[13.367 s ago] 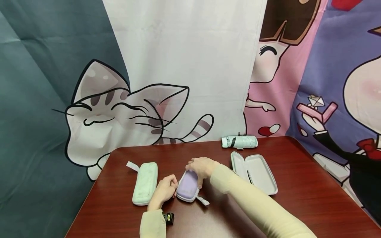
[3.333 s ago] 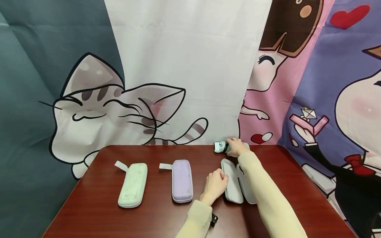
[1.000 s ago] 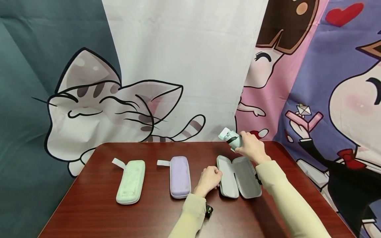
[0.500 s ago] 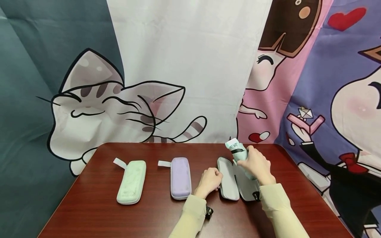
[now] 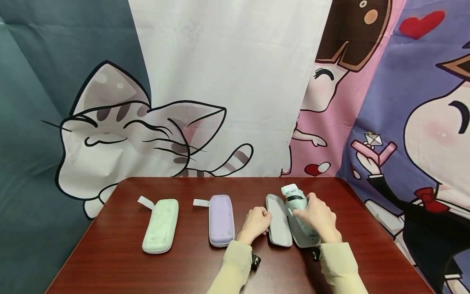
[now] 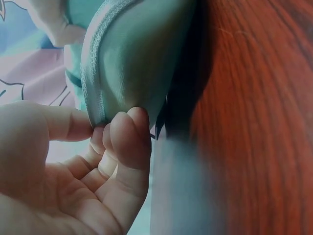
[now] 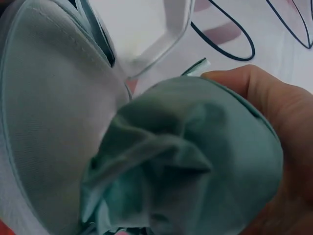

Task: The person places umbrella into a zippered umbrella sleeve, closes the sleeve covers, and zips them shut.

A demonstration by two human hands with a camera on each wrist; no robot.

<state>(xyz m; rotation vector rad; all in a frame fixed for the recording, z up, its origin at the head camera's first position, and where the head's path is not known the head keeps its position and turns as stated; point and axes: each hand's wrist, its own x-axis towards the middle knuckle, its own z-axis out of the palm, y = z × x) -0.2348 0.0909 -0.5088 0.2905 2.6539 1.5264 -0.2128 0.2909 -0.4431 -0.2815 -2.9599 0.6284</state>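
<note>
In the head view my right hand grips a folded mint-green umbrella with a black strap and a pale end. The umbrella lies tilted over the right half of an open grey-lined zip case. Its crumpled fabric end fills much of the right wrist view, beside the lining. My left hand is at the case's left edge. Up close in the left wrist view, thumb and fingers pinch the case's zippered rim. Part of the right half is hidden under the umbrella and my right hand.
A closed purple zip case with a white loop strap lies left of my left hand. Farther left is a closed pale green case. A printed cloth hangs behind the dark red table.
Earlier both hands were at the purple case. My right hand has since lifted the umbrella from the table's back edge and lowered it over the open case; my left hand moved to that case.
</note>
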